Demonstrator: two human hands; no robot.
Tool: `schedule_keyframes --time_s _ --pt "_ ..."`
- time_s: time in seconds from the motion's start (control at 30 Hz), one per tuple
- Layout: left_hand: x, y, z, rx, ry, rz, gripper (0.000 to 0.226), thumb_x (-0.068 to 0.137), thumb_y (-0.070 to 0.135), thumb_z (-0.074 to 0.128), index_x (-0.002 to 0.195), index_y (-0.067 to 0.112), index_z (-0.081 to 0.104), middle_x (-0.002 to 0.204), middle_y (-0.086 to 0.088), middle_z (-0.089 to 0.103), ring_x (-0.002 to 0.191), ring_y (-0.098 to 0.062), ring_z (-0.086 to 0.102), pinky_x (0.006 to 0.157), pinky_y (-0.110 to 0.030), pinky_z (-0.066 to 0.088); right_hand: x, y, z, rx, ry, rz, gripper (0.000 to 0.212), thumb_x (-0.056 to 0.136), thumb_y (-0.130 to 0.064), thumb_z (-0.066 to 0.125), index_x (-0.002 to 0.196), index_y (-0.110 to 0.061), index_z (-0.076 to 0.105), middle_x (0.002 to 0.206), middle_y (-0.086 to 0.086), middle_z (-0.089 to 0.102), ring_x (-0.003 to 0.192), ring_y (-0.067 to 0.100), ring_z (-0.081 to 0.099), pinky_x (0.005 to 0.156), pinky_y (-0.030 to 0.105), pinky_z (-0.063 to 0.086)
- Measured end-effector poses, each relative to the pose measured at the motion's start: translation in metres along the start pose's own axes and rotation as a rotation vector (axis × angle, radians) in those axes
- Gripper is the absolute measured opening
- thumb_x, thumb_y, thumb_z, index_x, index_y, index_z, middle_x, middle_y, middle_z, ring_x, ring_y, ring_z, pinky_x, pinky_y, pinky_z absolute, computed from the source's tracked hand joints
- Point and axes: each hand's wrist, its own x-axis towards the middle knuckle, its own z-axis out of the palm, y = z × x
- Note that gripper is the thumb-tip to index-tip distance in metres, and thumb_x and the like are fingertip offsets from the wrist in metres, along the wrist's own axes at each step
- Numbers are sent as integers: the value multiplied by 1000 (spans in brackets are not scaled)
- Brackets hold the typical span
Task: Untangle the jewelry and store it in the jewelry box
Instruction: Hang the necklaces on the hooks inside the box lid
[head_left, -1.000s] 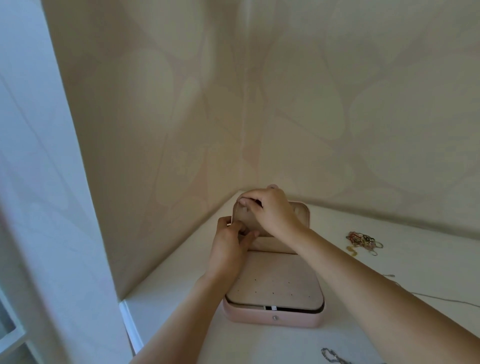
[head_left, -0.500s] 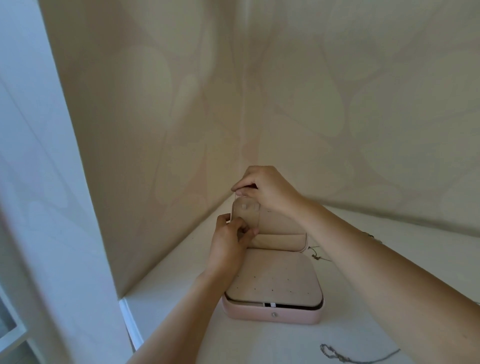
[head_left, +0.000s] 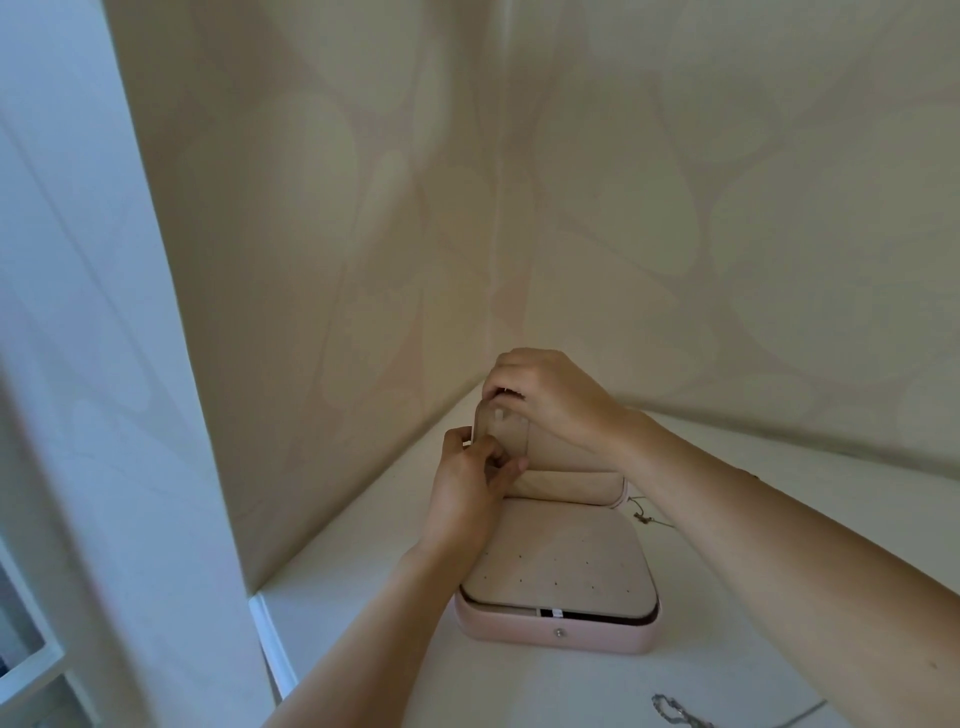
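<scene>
- Jewelry box (head_left: 558, 571) on the bench (head_left: 363, 571), lid (head_left: 566, 460) upright beneath the right hand (head_left: 545, 395), just right of the left hand (head_left: 467, 488).
- Thin chain (head_left: 644, 515) right of the hinge.
- Second chain (head_left: 675, 716) nearer, well right of the left hand.

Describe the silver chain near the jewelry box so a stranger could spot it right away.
On the white tabletop in the wall corner sits an open pink jewelry box. Nearer the viewer than its front and off to the right lies the silver chain. Its chunky bright links set it apart from the thin necklace by the box's hinge.
</scene>
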Motion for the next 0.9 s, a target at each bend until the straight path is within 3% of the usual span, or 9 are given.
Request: schedule_keyframes --time_s 0.17,0.4,0.6,0.77,0.9 --pt "0 0 0 2 -7 -6 21 88 25 65 82 5 60 103 1 41 65 0 48 63 0 34 -6 2 6 -1 124 -57 5 81 -7 64 78 -6 68 76 3 64 72 21 60 64 28 42" --pt "1 0 0 -16 -13 -14 18 88 24 65 79 10 58 105 1 41 65 0 49 62 0 35 -10 3 11 -33 166 -136 4 79 -6 65 78 -6 69 77 3 64 72 16 56 61 29 43" --pt "1 0 0 -32 -12 -20 19 87 24 66 75 12 56 103 1 42 64 2 47 62 0 34 -10 5 11 -76 127 -163 26 88 -20 49 81 -11 73 75 -1 68 70 20 62 55 31 51" --pt "0 -1 -1 -38 -13 -19 19 87 25 66 77 12 58 104 -1 44 68 1 47 63 0 33 -12 7 15 -94 133 -159 12 79 -5 63 82 -12 73 74 -1 67 71 21 62 51 33 52" --pt "1 -2 0 -41 -9 -20 19 87 27 66 76 14 57 104 0 44 70 0 48 63 -1 34 -14 9 19 -132 135 -159 22 74 0 64 85 -16 73 72 -5 65 74 17 60 48 35 50"
